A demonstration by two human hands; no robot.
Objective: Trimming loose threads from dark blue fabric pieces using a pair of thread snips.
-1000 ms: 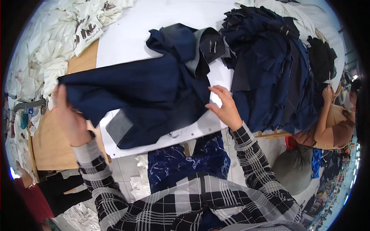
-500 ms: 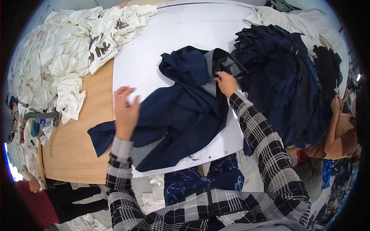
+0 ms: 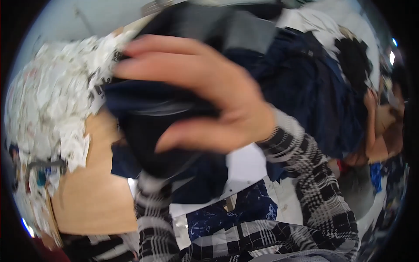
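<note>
Close in front of me, my right hand [image 3: 218,98] is raised and slightly blurred. Its thumb stands well apart from the fingers, and dark cloth shows through the gap. Behind it a navy garment [image 3: 148,102] with a grey and black inner side [image 3: 244,30] is lifted toward me and smeared by motion. The garment covers my left hand, so only the plaid left sleeve [image 3: 152,214] shows below it. Part of the navy cloth [image 3: 200,185] hangs low over the white table board [image 3: 248,163].
White printed garments [image 3: 48,100] are heaped at the left, beside the bare wooden tabletop [image 3: 96,192]. A pile of navy garments [image 3: 318,96] lies at the right, with white cloth [image 3: 314,19] behind. Another person's arm [image 3: 371,118] is at the far right.
The navy garment has come up off the table toward me. My right hand has risen and moved left, close in front. My left hand has gone behind the cloth.
</note>
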